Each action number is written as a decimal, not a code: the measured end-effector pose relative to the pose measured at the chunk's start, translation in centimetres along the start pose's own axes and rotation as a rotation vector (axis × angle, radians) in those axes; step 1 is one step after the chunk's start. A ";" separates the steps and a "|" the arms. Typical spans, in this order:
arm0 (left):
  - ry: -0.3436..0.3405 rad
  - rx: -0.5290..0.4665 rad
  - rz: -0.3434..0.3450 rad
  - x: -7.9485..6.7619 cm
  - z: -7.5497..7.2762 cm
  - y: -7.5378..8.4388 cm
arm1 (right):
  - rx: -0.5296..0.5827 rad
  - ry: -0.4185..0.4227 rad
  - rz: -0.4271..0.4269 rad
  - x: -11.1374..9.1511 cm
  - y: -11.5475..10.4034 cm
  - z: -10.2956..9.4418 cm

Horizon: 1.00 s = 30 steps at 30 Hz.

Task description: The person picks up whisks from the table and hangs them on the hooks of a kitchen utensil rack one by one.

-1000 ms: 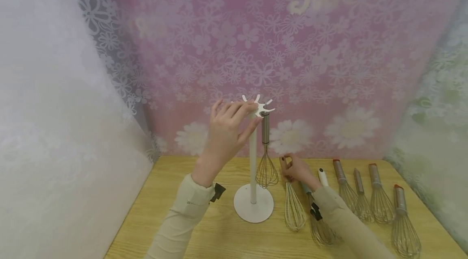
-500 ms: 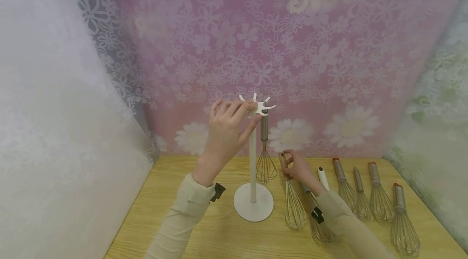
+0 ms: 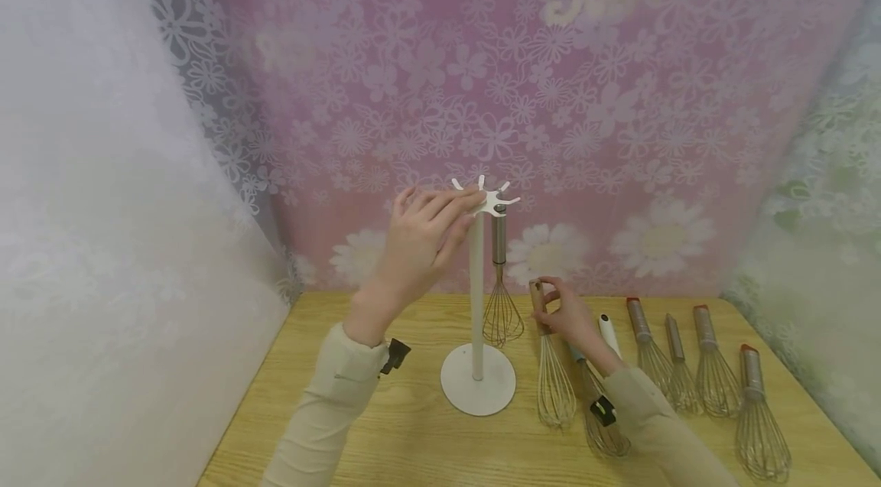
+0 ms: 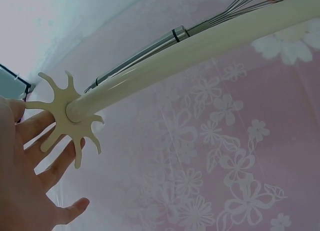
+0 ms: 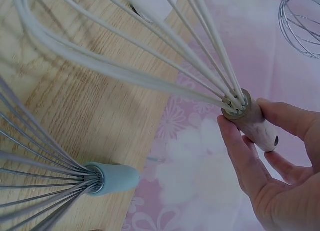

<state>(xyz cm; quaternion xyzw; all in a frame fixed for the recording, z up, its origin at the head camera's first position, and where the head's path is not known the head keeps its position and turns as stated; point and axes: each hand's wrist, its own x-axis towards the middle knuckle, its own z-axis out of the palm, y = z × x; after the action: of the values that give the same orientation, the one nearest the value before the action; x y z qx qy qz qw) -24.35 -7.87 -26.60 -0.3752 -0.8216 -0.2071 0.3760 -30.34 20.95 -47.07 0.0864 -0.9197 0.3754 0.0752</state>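
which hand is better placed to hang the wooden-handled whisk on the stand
Probably the right hand, which grips that whisk beside the stand; the left hand is at the stand's top, holding no whisk.

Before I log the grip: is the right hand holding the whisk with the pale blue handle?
No, the right hand grips the brown-handled whisk, while the pale blue handle lies apart from it.

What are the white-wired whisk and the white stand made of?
White-wired whisk: its handle seems wooden, being brown, mottled and dull. Its wires look plastic or silicone-coated: thick, white and matte. White stand: perhaps painted metal, smooth with a soft sheen, though plastic would look similar.
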 end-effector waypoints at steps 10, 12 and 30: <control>0.009 0.047 0.031 0.0 0.0 0.1 | 0.072 0.057 -0.011 -1.1 -0.8 -1.1; 0.020 0.058 0.038 0.0 0.1 0.1 | 0.088 0.071 -0.018 -1.2 -0.9 -1.2; 0.070 0.071 0.057 0.1 0.5 0.2 | 0.138 0.199 -0.081 -1.7 -1.6 -2.1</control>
<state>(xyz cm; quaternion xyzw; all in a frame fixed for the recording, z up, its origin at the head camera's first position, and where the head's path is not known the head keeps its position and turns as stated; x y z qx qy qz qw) -24.50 -7.38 -26.85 -0.3773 -0.8037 -0.1800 0.4235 -28.20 21.47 -44.86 0.0908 -0.8754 0.4414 0.1752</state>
